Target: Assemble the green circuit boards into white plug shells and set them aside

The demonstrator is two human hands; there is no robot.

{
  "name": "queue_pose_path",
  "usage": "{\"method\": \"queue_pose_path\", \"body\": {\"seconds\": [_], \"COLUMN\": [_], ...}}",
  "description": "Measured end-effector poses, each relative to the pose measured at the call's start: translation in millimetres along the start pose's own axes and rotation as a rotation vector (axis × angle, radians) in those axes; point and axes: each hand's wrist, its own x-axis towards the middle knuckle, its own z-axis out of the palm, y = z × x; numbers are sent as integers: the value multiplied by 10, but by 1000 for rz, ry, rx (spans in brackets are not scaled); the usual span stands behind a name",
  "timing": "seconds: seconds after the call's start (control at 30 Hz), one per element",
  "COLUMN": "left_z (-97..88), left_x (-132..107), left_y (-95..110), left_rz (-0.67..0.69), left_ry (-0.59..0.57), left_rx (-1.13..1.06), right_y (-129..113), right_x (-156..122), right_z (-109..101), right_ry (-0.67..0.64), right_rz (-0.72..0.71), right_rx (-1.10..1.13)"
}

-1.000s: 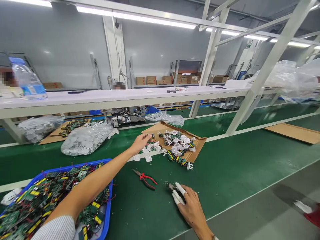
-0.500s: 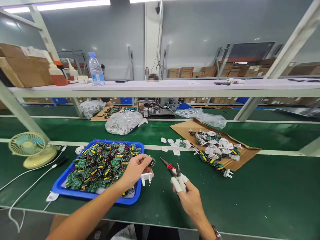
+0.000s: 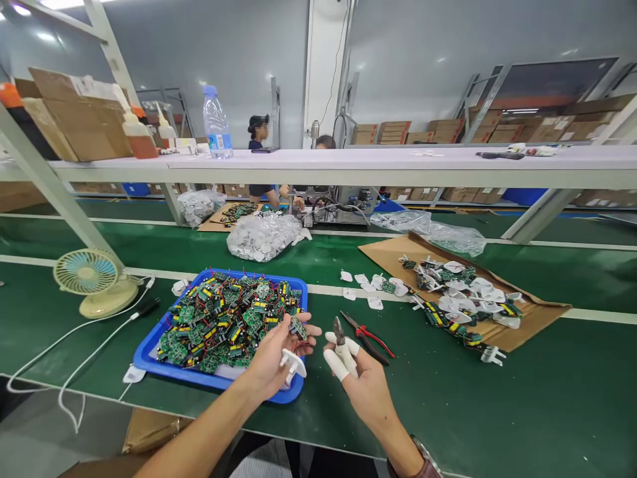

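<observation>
My left hand (image 3: 273, 355) is at the right edge of the blue tray (image 3: 294, 396). Between its thumb and fingers is a small green circuit board (image 3: 298, 327), and a white plug faceplate with pins (image 3: 293, 364) hangs against the palm; a red wire shows between them. My right hand (image 3: 365, 385), with white finger cots on thumb and fingers, grips a pair of pliers (image 3: 340, 332), jaws pointing up; most of the handles are hidden. Right behind it, red-and-black long-nose pliers (image 3: 371, 337) lie on the green bench. Many wired circuit boards (image 3: 223, 325) fill the tray.
A cardboard sheet (image 3: 542, 312) at right bears boards and white plug pieces, with several loose white pieces (image 3: 375, 303) beside it. A small fan (image 3: 89, 279) and white cables stand left. A shelf (image 3: 348, 159) crosses ahead; people sit or stand beyond it.
The view has turned left, so things sit farther right. My left hand has tilted the board and faceplate, and its fingers are more spread. The pliers in my right hand have come closer to it.
</observation>
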Motion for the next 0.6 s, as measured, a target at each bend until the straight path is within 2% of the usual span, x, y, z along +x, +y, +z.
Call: {"method": "queue_pose_path", "body": {"seconds": [0.1,0.23,0.3,0.4,0.5,0.6], "left_z": [-58,-181,-260,-373,-448,-463], "left_x": [-8,-24,-29,-48,-109,-194], "left_y": [-49,-135,-167,-194,-207,-210], "left_rz": [81,232,299,421,474,456], "left_ry": [16,-23,-63,-118,-175,-142], "left_rx": [-2,144,232,325,382,360], "right_y": [-32,-78,-78,-74,-98,-133], "right_x": [-48,-101,-121,-133,-111,-76], "right_z": [12,91,156,247,291,287], "right_ry": [-57,-317,-387,-322,-141,-45], "right_rz": [50,176,250,293,212,104], "right_rx": [3,111,202,242,138,68]}}
